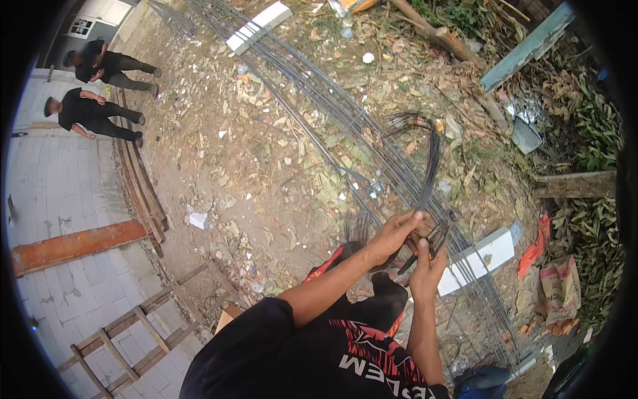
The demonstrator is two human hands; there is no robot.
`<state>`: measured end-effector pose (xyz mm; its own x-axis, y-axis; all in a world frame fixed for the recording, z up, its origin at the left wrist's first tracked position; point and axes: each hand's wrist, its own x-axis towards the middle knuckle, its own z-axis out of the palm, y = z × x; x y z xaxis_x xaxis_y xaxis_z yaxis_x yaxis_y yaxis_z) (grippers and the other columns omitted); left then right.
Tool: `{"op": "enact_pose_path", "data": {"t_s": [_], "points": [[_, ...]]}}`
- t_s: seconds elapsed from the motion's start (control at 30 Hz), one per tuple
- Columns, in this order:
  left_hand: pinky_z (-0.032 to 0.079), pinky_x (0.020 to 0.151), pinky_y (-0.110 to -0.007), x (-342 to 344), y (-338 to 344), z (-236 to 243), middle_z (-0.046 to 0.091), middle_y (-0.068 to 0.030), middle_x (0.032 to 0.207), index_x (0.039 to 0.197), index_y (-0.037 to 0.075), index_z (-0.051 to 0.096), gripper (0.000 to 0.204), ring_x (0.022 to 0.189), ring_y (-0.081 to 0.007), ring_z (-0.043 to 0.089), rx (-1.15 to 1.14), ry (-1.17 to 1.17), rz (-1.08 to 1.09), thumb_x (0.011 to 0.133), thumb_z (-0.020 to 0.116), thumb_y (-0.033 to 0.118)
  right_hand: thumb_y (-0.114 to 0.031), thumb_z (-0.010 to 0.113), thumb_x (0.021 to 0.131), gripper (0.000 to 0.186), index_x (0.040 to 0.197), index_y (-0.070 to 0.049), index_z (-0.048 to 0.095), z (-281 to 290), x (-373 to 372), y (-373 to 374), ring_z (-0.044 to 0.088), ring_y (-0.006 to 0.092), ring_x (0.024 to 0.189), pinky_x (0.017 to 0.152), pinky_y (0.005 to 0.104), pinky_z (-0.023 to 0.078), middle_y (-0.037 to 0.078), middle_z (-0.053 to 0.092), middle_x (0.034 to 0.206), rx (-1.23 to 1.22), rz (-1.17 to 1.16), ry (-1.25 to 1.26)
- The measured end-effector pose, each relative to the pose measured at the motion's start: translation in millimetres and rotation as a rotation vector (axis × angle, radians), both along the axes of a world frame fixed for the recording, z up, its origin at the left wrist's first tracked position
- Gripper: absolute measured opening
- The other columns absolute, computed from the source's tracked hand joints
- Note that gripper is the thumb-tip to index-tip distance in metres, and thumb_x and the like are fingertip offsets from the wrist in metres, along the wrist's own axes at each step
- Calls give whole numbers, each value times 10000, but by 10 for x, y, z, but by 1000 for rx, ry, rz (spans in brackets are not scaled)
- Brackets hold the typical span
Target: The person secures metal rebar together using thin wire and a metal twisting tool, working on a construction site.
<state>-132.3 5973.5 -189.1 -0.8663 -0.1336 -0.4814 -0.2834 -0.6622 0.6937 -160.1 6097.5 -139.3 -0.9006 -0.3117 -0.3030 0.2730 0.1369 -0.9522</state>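
Note:
My left hand (397, 236) is closed around a bundle of thin dark tie wire (433, 159). The loose ends of the wire curve upward and fan out over the ground ahead. Close beside it, my right hand (426, 269) grips dark pincers (441, 234) with a touch of orange at the handle. The pincers' head points away from me, next to the base of the wire bundle. Both hands are held above a long bundle of steel reinforcing bars (319, 86), which runs diagonally from far left to near right.
White blocks (488, 256) lie under the bars, another white block (260, 28) farther off. Two people (100, 113) stand at the far left by wooden planks (136, 166). A wooden ladder (143, 329) lies near a block wall (73, 179). A sack (560, 289) rests at right.

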Motion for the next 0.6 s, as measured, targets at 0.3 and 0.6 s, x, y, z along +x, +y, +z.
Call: {"op": "enact_pose_path", "data": {"t_s": [0.3, 0.6], "points": [[319, 491, -278, 1485, -3065, 392, 500, 33, 690, 1096, 1, 722, 421, 560, -67, 442, -1136, -639, 534, 1067, 569, 391, -212, 588, 1074, 215, 1160, -15, 579, -372, -146, 888, 588, 148, 672, 619, 315, 509, 52, 607, 823, 126, -150, -129], [468, 563, -306, 2212, -5224, 867, 663, -67, 868, 1257, -11, 710, 645, 658, -158, 622, -1419, -841, 569, 994, 611, 570, -208, 598, 1053, 212, 1150, -20, 590, -223, 237, 2018, 551, 127, 645, 596, 309, 480, 26, 578, 778, 324, -578, -229]]}}
